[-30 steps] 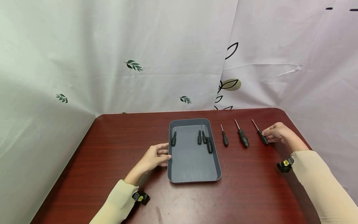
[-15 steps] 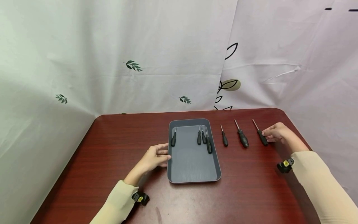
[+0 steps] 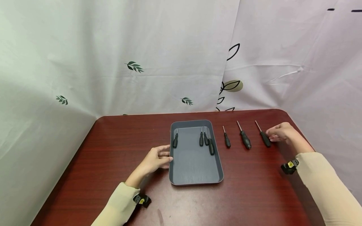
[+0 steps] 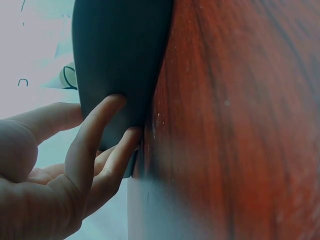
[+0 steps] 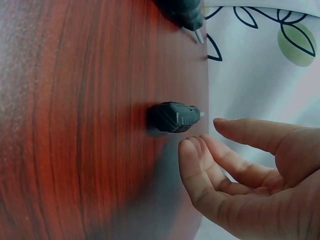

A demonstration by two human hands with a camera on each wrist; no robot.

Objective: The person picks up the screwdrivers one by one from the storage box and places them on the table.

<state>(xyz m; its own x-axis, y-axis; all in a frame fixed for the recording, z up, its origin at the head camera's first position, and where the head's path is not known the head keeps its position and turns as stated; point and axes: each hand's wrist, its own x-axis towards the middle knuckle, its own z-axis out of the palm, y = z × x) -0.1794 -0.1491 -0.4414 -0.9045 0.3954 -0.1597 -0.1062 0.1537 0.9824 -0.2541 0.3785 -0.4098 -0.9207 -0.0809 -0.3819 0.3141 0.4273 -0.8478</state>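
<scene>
My left hand (image 3: 154, 159) holds the left wall of a grey tray (image 3: 195, 169). In the left wrist view, its fingers (image 4: 82, 145) press the tray's outer wall (image 4: 120, 45), and the thumb tip is hidden behind the rim. On the table's right side, my right hand (image 3: 282, 133) hovers just beside a black-handled screwdriver (image 3: 265, 139). The right wrist view shows a small gap between that screwdriver's handle (image 5: 175, 117) and my loosely bent fingers, which hold nothing. Two more screwdrivers, a thick one (image 3: 245, 139) and a small one (image 3: 227, 140), lie between it and the tray.
Inside the tray, one small screwdriver (image 3: 175, 140) lies along the left wall. Several others, including a ribbed-handled screwdriver (image 3: 211, 147), lie together by the right wall. A white patterned curtain (image 3: 158, 56) stands behind the reddish-brown table (image 3: 121, 138).
The rightmost screwdriver has rolled a little, its handle turning from a ribbed side to a smooth one. My right fingers have come off it, slightly to the right. The left hand stays put.
</scene>
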